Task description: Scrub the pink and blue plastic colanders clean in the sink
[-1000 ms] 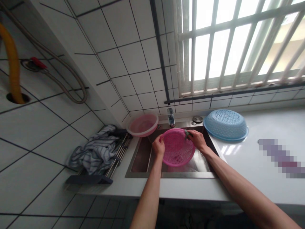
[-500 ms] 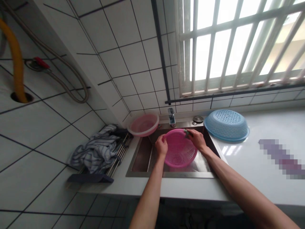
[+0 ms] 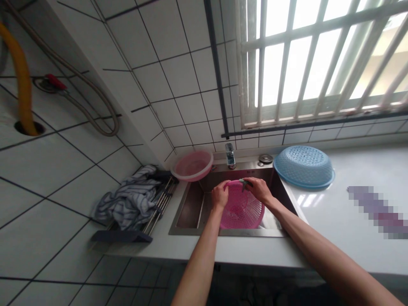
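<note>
A pink plastic colander (image 3: 244, 210) is held tilted inside the steel sink (image 3: 188, 212), its holed inner side facing me. My left hand (image 3: 220, 194) is closed on the rim at its upper left. At the top of the rim, my right hand (image 3: 259, 189) presses a small green scouring pad (image 3: 245, 184) against the edge, fingers pinched round it. Part of the pad is hidden under the fingers. Behind the colander, the chrome faucet (image 3: 230, 156) stands at the sink's back edge; I see no water running.
A pink basin (image 3: 193, 165) sits at the sink's back left corner. To the right, a blue basket (image 3: 304, 167) lies upside down on the white counter (image 3: 338, 238). Striped cloth (image 3: 127, 199) is heaped on a metal rack (image 3: 159, 204) at left. A drain strainer (image 3: 265, 159) rests behind the sink.
The colander has dropped slightly and tipped further. My right hand with the scouring pad has slid left along the rim, closer to my left hand, which has shifted a little right.
</note>
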{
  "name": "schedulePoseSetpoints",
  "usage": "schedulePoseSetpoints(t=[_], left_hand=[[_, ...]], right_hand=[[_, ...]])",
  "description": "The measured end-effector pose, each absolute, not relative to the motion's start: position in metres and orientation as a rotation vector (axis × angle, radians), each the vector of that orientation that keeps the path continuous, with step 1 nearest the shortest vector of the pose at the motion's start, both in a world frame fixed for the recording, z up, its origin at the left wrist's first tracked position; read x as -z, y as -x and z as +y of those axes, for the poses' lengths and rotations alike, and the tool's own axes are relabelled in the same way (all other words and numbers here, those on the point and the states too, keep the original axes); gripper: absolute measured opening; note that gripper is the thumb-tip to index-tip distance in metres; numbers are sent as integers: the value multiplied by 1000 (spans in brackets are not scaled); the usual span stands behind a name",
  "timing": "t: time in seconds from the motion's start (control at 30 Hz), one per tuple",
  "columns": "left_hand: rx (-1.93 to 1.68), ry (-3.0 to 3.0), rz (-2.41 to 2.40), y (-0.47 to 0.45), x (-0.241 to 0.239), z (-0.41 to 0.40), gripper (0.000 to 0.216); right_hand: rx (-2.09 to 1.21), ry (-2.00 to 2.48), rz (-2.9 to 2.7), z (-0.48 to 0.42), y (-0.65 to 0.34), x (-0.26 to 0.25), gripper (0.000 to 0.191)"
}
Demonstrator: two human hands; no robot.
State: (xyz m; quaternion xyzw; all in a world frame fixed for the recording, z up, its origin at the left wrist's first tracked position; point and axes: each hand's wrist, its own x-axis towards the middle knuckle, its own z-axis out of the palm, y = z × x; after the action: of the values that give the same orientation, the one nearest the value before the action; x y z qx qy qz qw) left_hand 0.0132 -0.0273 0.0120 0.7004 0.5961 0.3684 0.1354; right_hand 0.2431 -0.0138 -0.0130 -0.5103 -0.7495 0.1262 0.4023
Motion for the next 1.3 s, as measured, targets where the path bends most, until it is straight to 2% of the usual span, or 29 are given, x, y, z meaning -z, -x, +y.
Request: schedulePoseSetpoints(t=[0.2, 0.37, 0.47, 0.6, 0.83, 1.07, 1.3], left_hand=[[-1067, -2000, 1791, -15, -14, -29, 30], [-896, -2164, 1656, -28, -12, -32, 27], [-1046, -2001, 1792, -13, -16, -29, 25], [-1219, -1846, 1909, 0, -17, -25, 25], [-973, -2176, 1583, -27, -12, -31, 28], [-1205, -1885, 1832, -7, -16, -25, 26], [-994, -2143, 1567, -28, -9, -27, 28]], right_hand=[[-310, 1404, -1878, -8, -254, 19, 35], [-228, 1184, -2087, -14, -234, 13, 41], [-227, 1242, -2030, -9, -240, 14, 42], [-214, 1431, -1928, -3, -262, 19, 33], [-157, 1188, -2129, -15, -231, 14, 44], [-182, 1420, -1941, -5, -259, 19, 38], [-76, 1186, -2113, -17, -223, 16, 43]])
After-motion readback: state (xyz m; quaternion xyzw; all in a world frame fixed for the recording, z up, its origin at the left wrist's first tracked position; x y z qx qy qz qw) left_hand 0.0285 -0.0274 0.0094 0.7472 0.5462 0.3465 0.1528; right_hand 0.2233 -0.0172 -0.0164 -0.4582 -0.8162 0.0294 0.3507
